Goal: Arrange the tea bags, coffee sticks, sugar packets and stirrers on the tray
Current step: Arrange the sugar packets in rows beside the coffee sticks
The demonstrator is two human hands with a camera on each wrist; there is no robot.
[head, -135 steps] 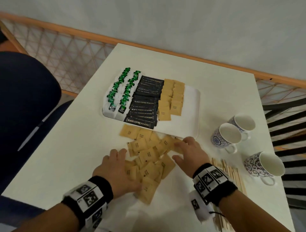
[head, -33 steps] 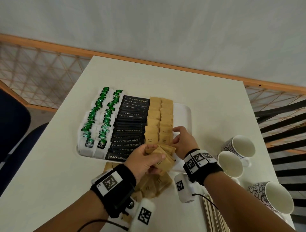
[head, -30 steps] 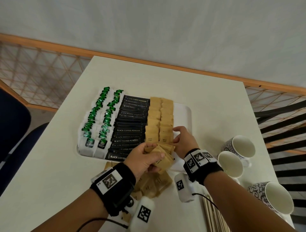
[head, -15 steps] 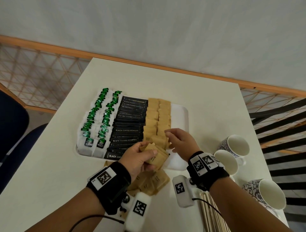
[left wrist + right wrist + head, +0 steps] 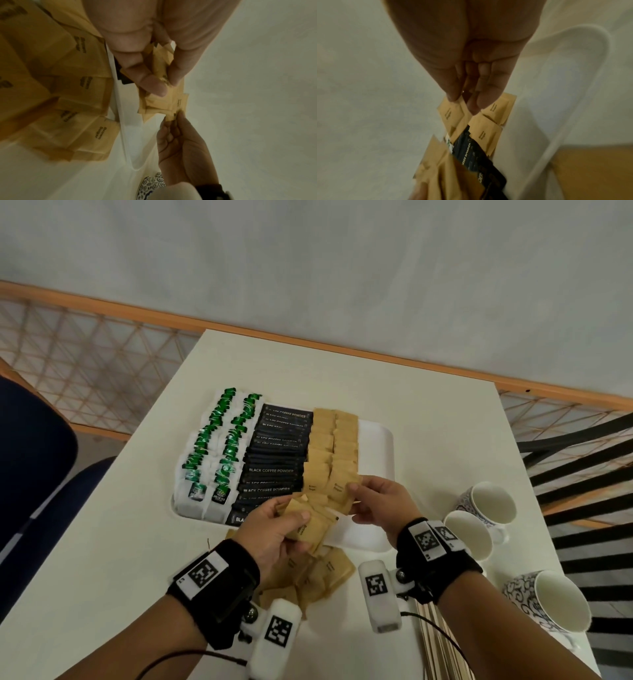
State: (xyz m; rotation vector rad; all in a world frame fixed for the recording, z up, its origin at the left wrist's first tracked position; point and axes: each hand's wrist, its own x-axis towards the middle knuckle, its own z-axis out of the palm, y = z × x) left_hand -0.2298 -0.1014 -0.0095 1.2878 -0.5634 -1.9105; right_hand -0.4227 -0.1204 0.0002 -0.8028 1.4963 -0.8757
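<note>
Sugar packets: a fanned bunch (image 5: 310, 525) sits in my left hand (image 5: 274, 529), above the tray's (image 5: 376, 440) near edge.
Left grip: thumb and fingers clamp the bunch.
Right grip: my right hand (image 5: 380, 505) pinches one packet's (image 5: 452, 113) corner.
Pose: both palms face inward.

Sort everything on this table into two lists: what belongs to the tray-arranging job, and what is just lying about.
Belongs to the job:
- white tray
- tea bags
- black coffee sticks
- sugar packets on the tray
- sugar packets held in the left hand
- loose sugar packets on the table
- wooden stirrers

Just lying about:
- three patterned mugs
- dark blue chair
</note>
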